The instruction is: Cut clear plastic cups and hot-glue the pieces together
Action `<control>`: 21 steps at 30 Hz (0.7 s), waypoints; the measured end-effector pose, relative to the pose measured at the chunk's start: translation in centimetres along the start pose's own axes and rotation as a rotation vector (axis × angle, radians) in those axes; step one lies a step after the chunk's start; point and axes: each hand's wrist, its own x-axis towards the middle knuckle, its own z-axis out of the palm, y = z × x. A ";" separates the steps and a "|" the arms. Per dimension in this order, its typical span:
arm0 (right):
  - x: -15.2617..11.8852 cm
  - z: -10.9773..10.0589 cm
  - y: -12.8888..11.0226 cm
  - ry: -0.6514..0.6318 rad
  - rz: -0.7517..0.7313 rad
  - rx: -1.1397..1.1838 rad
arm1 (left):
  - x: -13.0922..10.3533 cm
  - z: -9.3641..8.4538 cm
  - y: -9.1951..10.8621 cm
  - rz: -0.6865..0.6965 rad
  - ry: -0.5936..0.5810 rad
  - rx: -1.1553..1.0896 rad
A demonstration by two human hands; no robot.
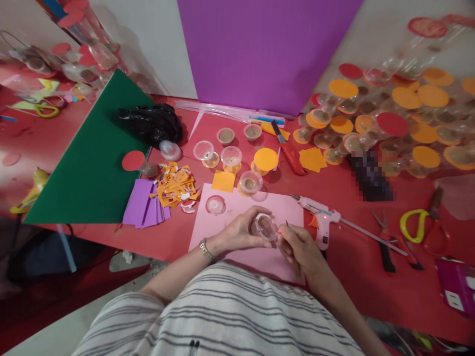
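Note:
Over a pink sheet (222, 232) on the red table, my left hand (247, 230) is closed around a clear plastic cup (266, 227), its round opening facing up. My right hand (295, 244) is pinched beside the cup's right edge; a thin dark tip shows at its fingers, but the object is too small to name. Another clear cup (215, 204) lies at the sheet's upper left. Just beyond the sheet stands a clear cup assembly (251, 183) with brownish contents. A pink glue gun (321, 217) with a lit red light lies right of my right hand.
Orange paper scraps (176, 185) and purple paper (139, 205) lie left. A red-handled cutter (291, 155) is ahead. Scissors (415, 225) lie right, below many stacked cups with orange and red discs (423, 96). A green board (89, 163) leans at left.

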 end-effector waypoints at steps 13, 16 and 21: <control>-1.9 0.2 0.5 -0.083 0.107 0.293 | 0.2 1.3 -0.3 -0.003 0.141 -0.186; -1.7 0.8 0.4 -0.135 0.125 0.311 | 0.2 1.5 -0.4 -0.019 0.172 -0.085; -0.8 1.2 0.6 -0.129 0.126 0.315 | 0.2 1.6 -0.5 -0.011 0.227 0.108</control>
